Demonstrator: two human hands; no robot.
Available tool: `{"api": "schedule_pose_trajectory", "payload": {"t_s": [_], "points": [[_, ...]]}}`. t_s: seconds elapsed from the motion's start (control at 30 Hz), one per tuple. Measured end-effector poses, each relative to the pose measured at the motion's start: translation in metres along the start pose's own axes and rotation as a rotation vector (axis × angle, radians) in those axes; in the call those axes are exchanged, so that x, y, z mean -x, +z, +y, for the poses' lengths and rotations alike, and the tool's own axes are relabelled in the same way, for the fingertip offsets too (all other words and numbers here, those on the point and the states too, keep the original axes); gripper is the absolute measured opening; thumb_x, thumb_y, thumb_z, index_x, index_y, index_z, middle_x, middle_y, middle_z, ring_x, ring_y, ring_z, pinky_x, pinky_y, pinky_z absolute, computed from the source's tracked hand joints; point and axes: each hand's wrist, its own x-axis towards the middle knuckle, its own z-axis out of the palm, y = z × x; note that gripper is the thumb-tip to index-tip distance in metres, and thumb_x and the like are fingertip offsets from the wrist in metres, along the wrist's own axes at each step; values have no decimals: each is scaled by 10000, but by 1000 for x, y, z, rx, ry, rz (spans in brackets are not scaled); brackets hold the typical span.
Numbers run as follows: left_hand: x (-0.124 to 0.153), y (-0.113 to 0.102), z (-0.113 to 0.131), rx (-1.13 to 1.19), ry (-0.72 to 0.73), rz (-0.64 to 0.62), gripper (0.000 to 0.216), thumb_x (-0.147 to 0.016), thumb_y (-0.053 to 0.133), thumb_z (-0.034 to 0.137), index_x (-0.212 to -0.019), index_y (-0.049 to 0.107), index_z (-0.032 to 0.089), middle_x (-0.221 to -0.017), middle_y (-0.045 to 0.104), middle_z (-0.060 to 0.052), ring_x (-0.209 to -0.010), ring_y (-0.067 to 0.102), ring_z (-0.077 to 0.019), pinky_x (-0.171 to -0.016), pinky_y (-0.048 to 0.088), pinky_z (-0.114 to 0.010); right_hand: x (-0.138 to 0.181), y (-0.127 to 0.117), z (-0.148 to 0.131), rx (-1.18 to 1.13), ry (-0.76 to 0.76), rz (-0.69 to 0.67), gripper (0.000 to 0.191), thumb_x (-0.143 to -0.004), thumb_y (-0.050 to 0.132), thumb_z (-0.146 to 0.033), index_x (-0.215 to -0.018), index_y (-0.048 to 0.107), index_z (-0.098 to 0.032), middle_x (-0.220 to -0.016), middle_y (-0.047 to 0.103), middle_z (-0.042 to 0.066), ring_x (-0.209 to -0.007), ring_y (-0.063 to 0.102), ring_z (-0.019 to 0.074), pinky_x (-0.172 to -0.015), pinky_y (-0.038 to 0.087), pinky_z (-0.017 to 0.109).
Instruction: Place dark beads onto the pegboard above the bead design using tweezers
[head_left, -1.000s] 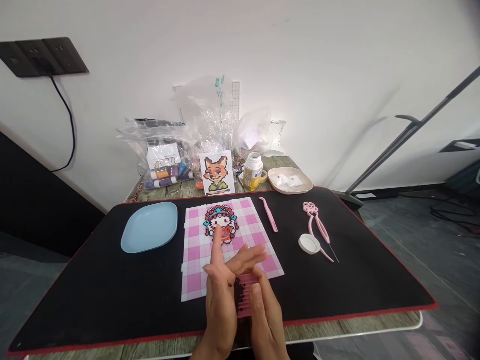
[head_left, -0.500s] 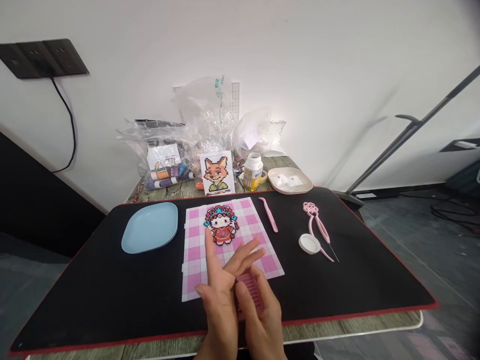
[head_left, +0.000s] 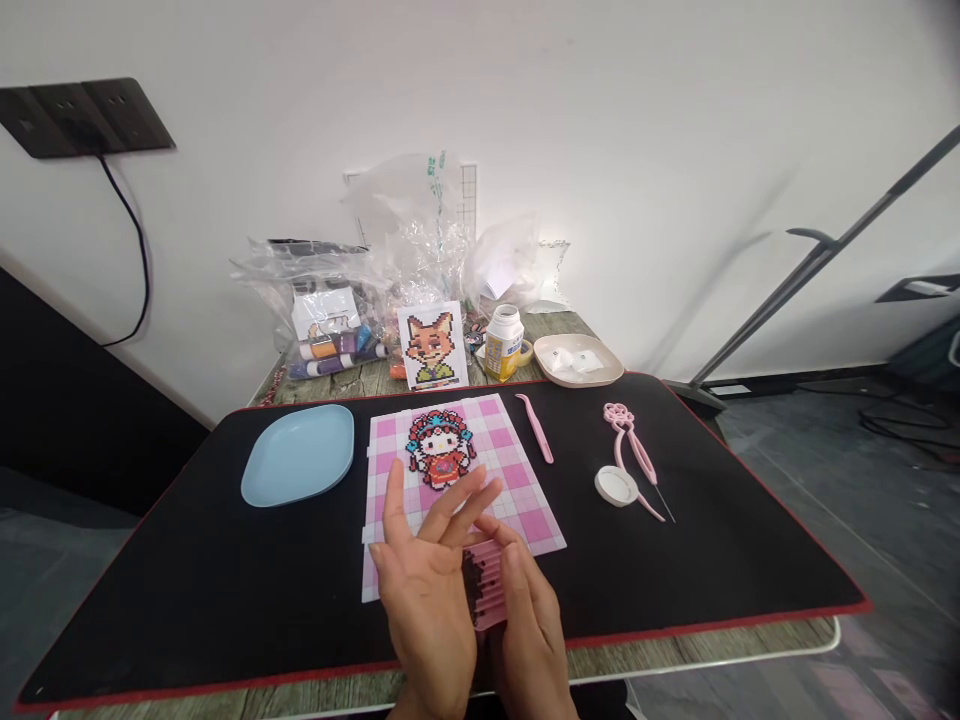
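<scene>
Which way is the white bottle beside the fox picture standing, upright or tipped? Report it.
Upright: the white bottle stands on its base, with its white cap on top and its yellow label facing the camera.

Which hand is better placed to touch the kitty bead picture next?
Left, probably. The left hand is open, fingers stretched over the pink pegboard just below the kitty picture. The right hand is wrapped around the bead tray, farther from it.
</scene>
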Motion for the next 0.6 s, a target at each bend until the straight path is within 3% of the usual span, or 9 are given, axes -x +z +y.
{"api": "schedule_pose_trajectory", "payload": {"t_s": [0.13, 0.23, 0.4, 0.5, 0.6], "points": [[-1, 1, -2, 67, 36, 153, 535, -918, 377, 548, -1396, 384, 309, -975, 781, -77, -1010, 697, -246, -825, 495, -367, -3, -2, -2, 0, 19, 22, 484, -920, 390, -579, -1093, 627, -194, -979, 718, 69, -860, 690, 198, -722, 569, 295], [2, -2, -9, 29, 30, 101, 409, -943, 406, 472, -1311, 475, 307, -1123, 740, -58, -1162, 614, -224, -924, 465, -352, -2, -1, -6, 41, -66, 18, 427, -937, 381, -544, -1085, 598, -207, -968, 705, 63, -814, 684, 184, -683, 568, 281], [5, -7, -14, -190, 43, 12, 316, -980, 415, 328, -1249, 566, 257, -1329, 618, -36, -1287, 494, -189, -1078, 351, -311, 9, 2, -9, 199, -225, -104, 369, -970, 369, -423, -1275, 469, -240, -1241, 608, 82, -1096, 612, 198, -872, 538, 298], [2, -10, -8, -139, 0, 27, 315, -956, 476, 247, -1261, 551, 253, -1285, 650, -47, -1252, 535, -205, -1076, 378, -342, 10, -4, -6, 324, -364, -213, 450, -962, 402, -394, -1387, 350, -259, -1366, 506, 85, -1231, 519, 212, -969, 490, 324], [-3, -13, -3, -78, -61, 20, 373, -913, 551, 202, -1283, 534, 239, -1262, 666, -68, -1233, 556, -223, -1084, 386, -367, 3, -15, -3, 447, -523, -262, 504, -945, 441, -423, -1416, 344, -272, -1337, 504, 100, -1224, 516, 243, -974, 488, 358]]}}
